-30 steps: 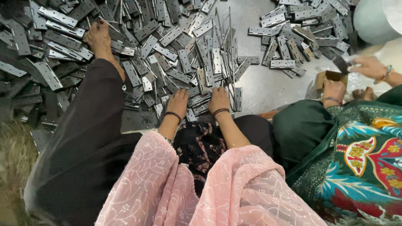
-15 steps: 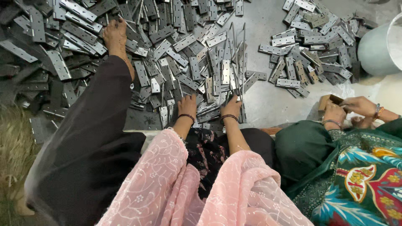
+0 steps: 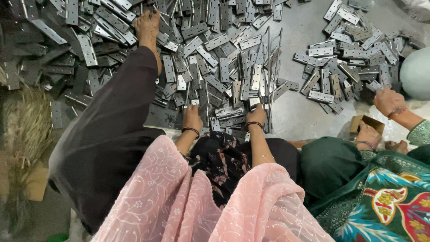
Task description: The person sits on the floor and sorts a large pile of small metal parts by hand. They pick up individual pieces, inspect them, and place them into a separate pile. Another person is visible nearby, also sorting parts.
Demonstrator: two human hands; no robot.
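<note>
At centre frame, a heap of flat grey metal hinge plates (image 3: 215,67) covers the floor. Left hand (image 3: 192,117) and right hand (image 3: 256,114) rest curled on its near edge; their grasp cannot be told. Thin metal rods (image 3: 271,76) rise beside the right hand.

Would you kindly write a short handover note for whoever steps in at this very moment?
Left hand: down on the hinges at the near edge of the big pile; grip unclear.
Right hand: beside upright thin metal rods; grip unclear.
A foot rests on the pile.
A second hinge pile lies right, where a co-worker's hand reaches; a small cardboard box sits nearby.
Done and left: cannot tell.
</note>
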